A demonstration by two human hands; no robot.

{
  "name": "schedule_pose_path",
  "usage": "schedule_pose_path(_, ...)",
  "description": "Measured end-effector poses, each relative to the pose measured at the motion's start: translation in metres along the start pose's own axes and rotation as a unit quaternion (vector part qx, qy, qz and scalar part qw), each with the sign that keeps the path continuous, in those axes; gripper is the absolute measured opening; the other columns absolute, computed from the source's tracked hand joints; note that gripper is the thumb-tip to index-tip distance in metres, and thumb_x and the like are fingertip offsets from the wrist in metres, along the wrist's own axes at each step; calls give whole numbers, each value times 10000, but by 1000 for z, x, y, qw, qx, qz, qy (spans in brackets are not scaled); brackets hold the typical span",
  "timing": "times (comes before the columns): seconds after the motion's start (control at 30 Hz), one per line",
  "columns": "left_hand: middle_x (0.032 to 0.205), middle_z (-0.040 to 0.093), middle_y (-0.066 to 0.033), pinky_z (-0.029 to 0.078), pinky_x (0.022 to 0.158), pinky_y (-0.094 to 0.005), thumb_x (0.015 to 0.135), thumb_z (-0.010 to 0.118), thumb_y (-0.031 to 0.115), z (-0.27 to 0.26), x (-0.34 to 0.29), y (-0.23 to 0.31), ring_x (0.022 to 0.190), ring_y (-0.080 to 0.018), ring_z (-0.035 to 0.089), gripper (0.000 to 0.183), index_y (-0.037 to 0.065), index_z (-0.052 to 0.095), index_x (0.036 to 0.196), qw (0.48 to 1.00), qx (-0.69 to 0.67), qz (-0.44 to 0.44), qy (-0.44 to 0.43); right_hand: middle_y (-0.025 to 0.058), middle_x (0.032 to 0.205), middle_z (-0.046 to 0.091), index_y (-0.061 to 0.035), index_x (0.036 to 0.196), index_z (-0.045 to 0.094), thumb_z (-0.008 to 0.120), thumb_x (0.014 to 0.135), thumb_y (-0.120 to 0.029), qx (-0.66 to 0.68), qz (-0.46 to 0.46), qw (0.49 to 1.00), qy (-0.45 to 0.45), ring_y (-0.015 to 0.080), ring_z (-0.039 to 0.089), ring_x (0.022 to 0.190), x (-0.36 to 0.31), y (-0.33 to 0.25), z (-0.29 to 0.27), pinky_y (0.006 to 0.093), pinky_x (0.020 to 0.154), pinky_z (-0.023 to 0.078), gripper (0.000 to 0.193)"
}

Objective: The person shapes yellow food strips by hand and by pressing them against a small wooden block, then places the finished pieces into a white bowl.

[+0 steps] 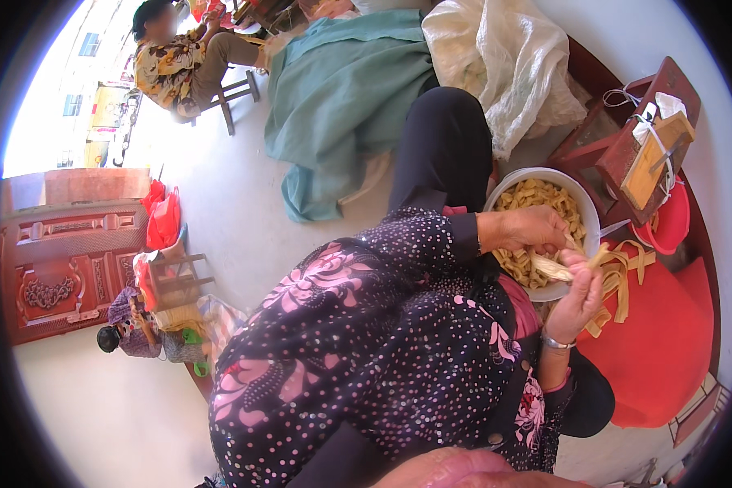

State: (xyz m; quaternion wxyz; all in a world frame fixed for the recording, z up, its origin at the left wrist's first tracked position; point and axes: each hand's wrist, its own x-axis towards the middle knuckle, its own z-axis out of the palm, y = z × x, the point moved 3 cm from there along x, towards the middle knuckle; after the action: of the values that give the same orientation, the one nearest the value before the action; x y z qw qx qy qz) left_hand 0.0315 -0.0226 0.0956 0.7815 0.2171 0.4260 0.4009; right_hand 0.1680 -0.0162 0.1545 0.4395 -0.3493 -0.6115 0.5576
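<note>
Both my hands are close together over the edge of a white tub (595, 213) filled with folded, pale yellow strips (542, 195). Between them is a pale yellowish, fibrous strip (550, 266). My left hand (537, 228) pinches it with bent fingers. Wearing a silvery bracelet, my right hand (577, 299) has thumb and fingers closed on the strip's other part. Longer flat strips (620, 286) lie loose beside the right hand on a red cloth (655, 350). The exact ends of the held strip are hidden by my fingers.
Past the tub, a dark red wooden stool (606, 154) carries a tied-on wooden board (657, 163). A red basin (672, 218) sits under it. White sacking (504, 65) and green cloth (342, 106) lie to my left. Two other people (171, 65) sit farther off.
</note>
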Motion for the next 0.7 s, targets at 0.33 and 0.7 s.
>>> schedule_pose_path(0.33, 779, 547, -87, 470, 581, -375, 760, 641, 121, 36, -39, 55, 699, -278, 590, 156, 20, 568, 853, 721, 540, 425, 87, -77, 575, 386, -84, 904, 542, 443, 953, -279, 72, 286, 955, 33, 5, 274, 393, 12, 23, -13, 178, 359, 187, 224)
schedule_pose_path(0.7, 726, 599, -81, 459, 524, -332, 750, 658, 98, 34, -30, 37, 627, -221, 593, 142, 17, 561, 814, 831, 404, 376, 60, -62, 617, 416, -25, 1058, 547, 440, 951, -310, 27, 240, 969, -52, 3, 294, 427, -3, 36, -35, 174, 381, 192, 323)
